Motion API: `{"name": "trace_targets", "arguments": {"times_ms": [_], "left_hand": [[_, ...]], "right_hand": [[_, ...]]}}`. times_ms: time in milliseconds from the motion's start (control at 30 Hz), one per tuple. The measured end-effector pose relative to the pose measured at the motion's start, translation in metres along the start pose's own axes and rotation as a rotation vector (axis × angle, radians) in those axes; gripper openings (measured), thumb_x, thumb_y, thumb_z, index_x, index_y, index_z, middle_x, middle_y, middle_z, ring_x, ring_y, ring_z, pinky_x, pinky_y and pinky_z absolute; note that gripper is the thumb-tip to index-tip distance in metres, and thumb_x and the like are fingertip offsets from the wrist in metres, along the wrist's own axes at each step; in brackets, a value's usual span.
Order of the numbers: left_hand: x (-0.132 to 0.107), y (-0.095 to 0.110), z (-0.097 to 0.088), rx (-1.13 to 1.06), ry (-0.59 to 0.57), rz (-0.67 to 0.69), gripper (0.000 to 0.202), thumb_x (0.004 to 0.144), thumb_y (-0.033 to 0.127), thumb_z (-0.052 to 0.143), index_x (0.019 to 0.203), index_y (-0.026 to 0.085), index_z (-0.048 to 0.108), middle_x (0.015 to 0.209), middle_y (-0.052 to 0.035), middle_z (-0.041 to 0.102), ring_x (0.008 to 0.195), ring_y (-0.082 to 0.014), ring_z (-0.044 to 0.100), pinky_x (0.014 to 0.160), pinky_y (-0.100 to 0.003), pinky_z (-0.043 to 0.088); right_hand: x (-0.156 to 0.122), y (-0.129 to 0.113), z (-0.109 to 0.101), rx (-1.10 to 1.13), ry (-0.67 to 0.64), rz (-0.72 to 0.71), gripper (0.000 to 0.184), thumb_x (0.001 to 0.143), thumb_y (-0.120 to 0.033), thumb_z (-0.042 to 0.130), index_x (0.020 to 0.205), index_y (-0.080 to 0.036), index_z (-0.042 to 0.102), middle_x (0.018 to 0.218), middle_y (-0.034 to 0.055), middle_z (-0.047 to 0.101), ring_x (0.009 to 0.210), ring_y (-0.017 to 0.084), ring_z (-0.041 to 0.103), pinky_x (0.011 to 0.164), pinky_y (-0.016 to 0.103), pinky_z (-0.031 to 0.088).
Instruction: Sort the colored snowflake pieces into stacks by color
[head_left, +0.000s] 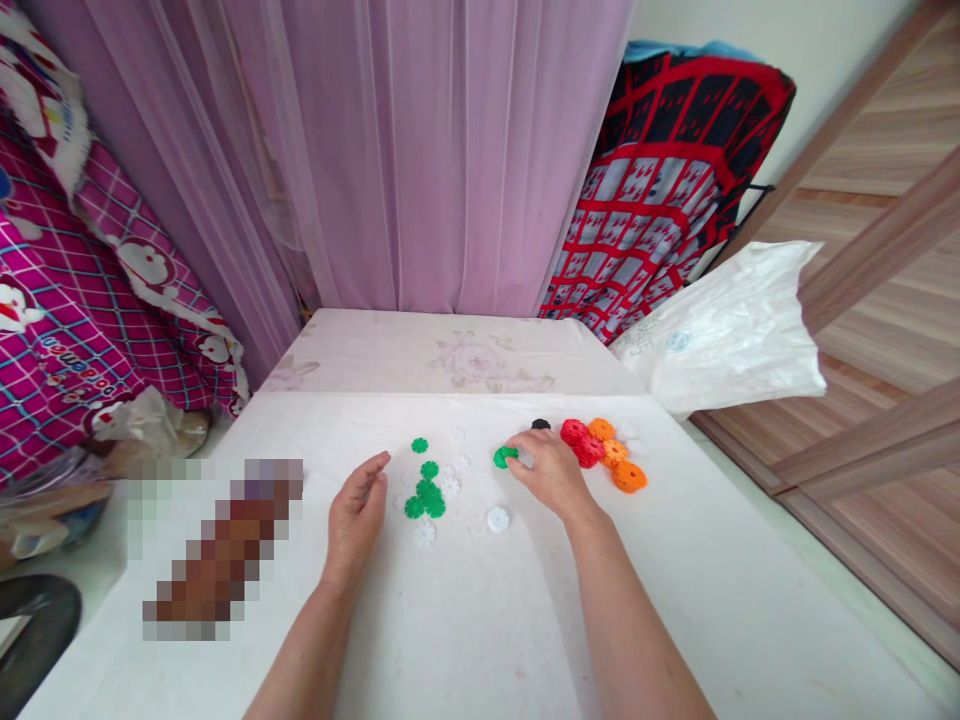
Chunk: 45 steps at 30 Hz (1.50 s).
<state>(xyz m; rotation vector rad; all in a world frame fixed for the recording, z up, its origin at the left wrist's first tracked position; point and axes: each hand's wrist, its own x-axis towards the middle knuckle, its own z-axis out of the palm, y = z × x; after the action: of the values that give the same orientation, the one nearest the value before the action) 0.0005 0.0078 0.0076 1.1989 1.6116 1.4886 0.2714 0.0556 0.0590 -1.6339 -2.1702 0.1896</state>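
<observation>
My right hand rests on the white table and pinches a green snowflake disc between thumb and fingers. Just right of it lie red discs, orange discs and one black disc. My left hand hovers with its fingers loosely curved and apart, holding nothing. To its right lies a cluster of green discs with several white discs among them. One white disc lies alone between my hands.
A white plastic bag lies at the table's right rear corner. Pink curtains hang behind. Patterned bedding is piled on the left, a red and black blanket at the back right. A blurred-out object lies left of my hand.
</observation>
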Motion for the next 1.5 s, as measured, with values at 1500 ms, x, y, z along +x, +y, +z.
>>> {"name": "trace_targets", "arguments": {"times_ms": [1500], "left_hand": [[0.002,-0.005,0.001,-0.035,0.045,-0.014,0.033,0.078,0.040,0.057,0.104,0.021,0.066,0.114,-0.0070,0.069,0.111,-0.0211,0.061,0.102,-0.039,0.042]], "right_hand": [[0.002,0.005,-0.003,0.152,0.060,0.131,0.020,0.073,-0.019,0.056,0.091,-0.023,0.065,0.093,0.0024,0.066,0.083,0.017,0.061,0.074,0.029,0.046]]}}
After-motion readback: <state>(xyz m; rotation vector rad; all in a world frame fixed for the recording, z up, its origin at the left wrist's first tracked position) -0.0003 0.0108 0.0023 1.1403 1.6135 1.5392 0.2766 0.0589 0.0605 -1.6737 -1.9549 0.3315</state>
